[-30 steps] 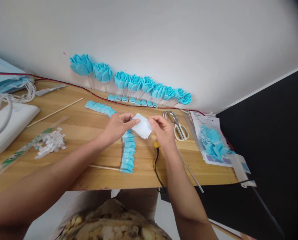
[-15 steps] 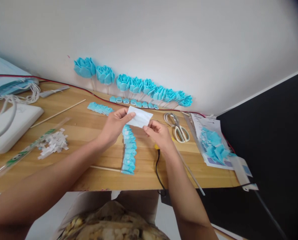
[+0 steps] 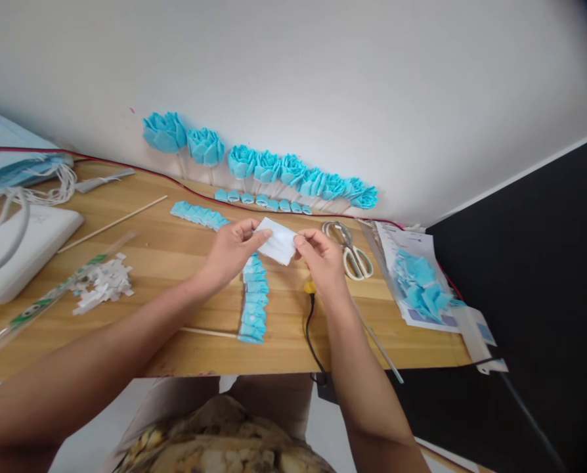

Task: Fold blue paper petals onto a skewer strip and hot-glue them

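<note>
Between my two hands, above the middle of the table, is a small white rectangular sheet (image 3: 278, 243), perhaps paper or thin cloth. My left hand (image 3: 232, 253) pinches its left edge, thumb on top. At its right edge my right hand (image 3: 320, 256) also pinches it between thumb and fingers. Below the sheet runs a strip of overlapping light-blue petals (image 3: 254, 302). Another blue strip (image 3: 197, 213) lies beyond my left hand, which partly hides its end. Scissors with white handles (image 3: 357, 263) rest to the right of my right hand.
Several blue flowers on sticks (image 3: 243, 161) lean against the wall, with small blue rolls (image 3: 261, 200) in front. White scraps (image 3: 109, 286), a thin stick (image 3: 113, 223) and a white box (image 3: 32, 249) lie left. Blue pieces (image 3: 424, 286) sit on paper at right, near a yellow-ended black cable (image 3: 310, 315).
The white sheet has moved slightly down and is tilted more, its right end lower. My right hand has shifted its hold along the right edge and now sits a little higher.
</note>
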A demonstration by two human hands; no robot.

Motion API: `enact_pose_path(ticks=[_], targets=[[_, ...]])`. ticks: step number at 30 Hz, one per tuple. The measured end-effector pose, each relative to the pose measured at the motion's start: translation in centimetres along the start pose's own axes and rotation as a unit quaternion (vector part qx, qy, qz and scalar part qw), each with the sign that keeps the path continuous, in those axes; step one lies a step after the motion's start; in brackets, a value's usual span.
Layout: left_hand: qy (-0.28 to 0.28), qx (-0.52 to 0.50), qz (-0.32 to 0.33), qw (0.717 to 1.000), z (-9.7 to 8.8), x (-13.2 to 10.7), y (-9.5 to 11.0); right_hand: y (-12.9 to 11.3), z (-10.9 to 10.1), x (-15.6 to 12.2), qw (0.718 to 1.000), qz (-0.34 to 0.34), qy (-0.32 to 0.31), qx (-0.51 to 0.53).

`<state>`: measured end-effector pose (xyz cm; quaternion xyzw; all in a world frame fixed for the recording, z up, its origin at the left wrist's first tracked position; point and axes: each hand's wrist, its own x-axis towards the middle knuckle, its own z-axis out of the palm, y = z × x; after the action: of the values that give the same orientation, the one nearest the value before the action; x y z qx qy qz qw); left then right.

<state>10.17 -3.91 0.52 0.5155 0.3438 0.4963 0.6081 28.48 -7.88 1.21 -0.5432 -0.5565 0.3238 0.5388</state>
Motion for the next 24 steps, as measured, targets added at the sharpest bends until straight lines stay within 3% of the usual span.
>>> enact_pose_path(ticks=[8, 12, 15, 18, 21, 24], targets=[[0.003, -0.028, 0.001, 1.0, 0.1, 0.3, 0.2, -0.2, -0.1, -0.2, 0.996, -0.027, 0.044, -0.074], [0.016, -0.014, 0.025, 0.999, -0.2, 0.3, 0.8, -1.4, -1.7, 1.0, 0.997, -0.03, 0.044, -0.048], [0.035, 0.004, 0.057, 0.998, -0.5, 0.3, 1.3, -2.8, -3.5, 2.9, 0.999, -0.014, 0.006, -0.05], [0.053, -0.007, 0.078, 0.996, -0.7, 0.4, 1.7, -2.6, -4.6, 5.2, 0.995, 0.021, -0.073, -0.07], [0.062, -0.028, 0.089, 0.994, -0.8, 0.3, 2.7, -0.2, -4.4, 7.0, 0.969, 0.063, -0.147, -0.188], [0.054, -0.045, 0.082, 0.994, -1.0, -1.1, 5.0, 2.4, -3.8, 8.1, 0.907, 0.046, -0.177, -0.378]])
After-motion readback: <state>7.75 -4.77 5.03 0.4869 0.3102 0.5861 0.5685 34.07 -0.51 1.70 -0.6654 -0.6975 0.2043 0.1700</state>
